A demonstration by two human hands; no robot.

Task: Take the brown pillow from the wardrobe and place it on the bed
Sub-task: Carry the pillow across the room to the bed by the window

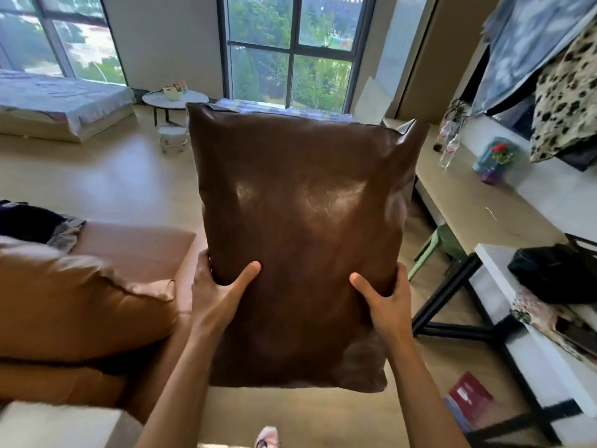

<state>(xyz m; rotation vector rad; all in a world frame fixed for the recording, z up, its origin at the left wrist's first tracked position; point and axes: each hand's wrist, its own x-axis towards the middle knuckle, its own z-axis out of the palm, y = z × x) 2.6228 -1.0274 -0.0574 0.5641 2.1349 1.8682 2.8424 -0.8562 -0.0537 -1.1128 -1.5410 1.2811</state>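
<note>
Already out of wardrobe: brown pillow [300, 234] is riding upright, left hand [217, 294] & right hand [386, 303] each pinching its lower edges. Bed [61, 101] is sitting well apart across the room, so carry + set-down are remaining.

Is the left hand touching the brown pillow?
Touching. The head view shows the left hand gripping the pillow, thumb pressed on its front, fingers wrapped behind its edge.

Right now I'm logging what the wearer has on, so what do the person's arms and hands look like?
Both arms are bare as far as the frame shows: no sleeves in view. The left hand and right hand wear no gloves, and no rings, watch or bracelets show on the visible fingers or wrists. No markings can be seen.
</note>
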